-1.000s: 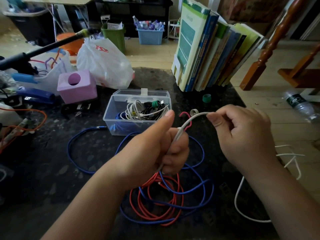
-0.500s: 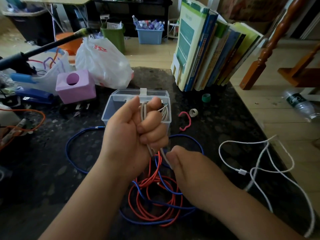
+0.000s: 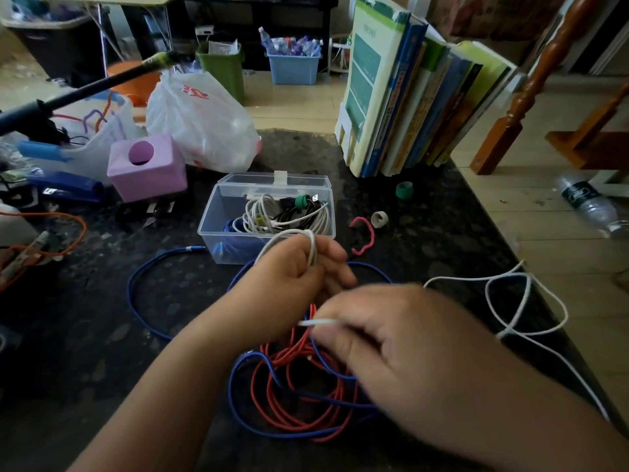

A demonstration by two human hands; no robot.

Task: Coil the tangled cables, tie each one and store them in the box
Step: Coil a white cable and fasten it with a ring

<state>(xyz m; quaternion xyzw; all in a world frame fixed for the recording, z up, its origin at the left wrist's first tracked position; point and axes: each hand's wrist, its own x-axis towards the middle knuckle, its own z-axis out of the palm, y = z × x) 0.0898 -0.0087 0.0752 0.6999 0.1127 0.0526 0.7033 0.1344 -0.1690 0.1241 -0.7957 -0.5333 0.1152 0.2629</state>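
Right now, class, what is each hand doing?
Left hand: grips loops of the white cable.
Right hand: blurred, pinches a stretch of the same cable.

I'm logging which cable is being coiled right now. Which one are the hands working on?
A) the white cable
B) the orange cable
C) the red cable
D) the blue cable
A: the left hand holds loops of the white cable while the right hand pinches its next stretch; the red cable and blue cable lie on the table.

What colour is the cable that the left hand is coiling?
White; the cable loops over the left hand, seen best in the head view.
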